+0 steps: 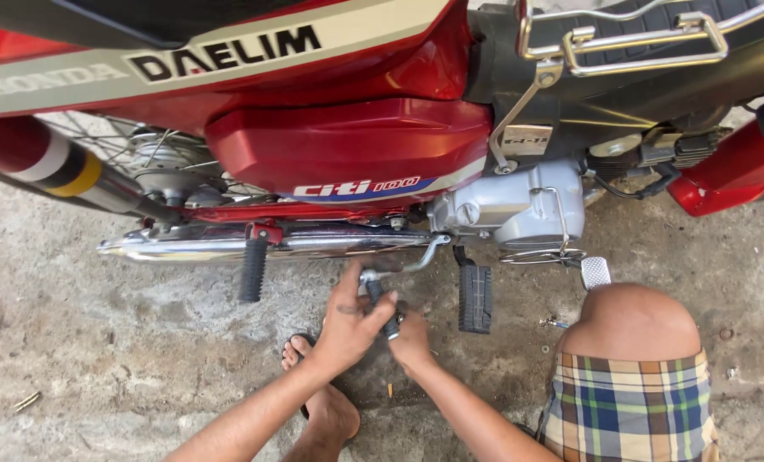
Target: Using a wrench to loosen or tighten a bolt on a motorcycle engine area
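A red motorcycle (pixel 347 145) stands side-on in front of me on a concrete floor. Its chrome kick-start lever (pixel 423 255) bends down to a black rubber-covered pedal (pixel 373 293). My left hand (pixel 352 323) is wrapped around that rubber pedal from the left, thumb on top. Just to the right and lower, my right hand (pixel 413 342) is closed on the pedal's lower end, touching the left hand. The tip of the pedal is hidden between the two hands.
A chrome exhaust pipe (pixel 219 244) runs along the bike's underside, with a black footpeg (pixel 252 269) hanging off it. Another black footpeg (pixel 475 297), a brake pedal (pixel 596 272) and the grey engine case (pixel 519 210) lie to the right. A small metal part (pixel 555 322) lies by my knee (pixel 630 321); my sandalled foot (pixel 324 406) is below.
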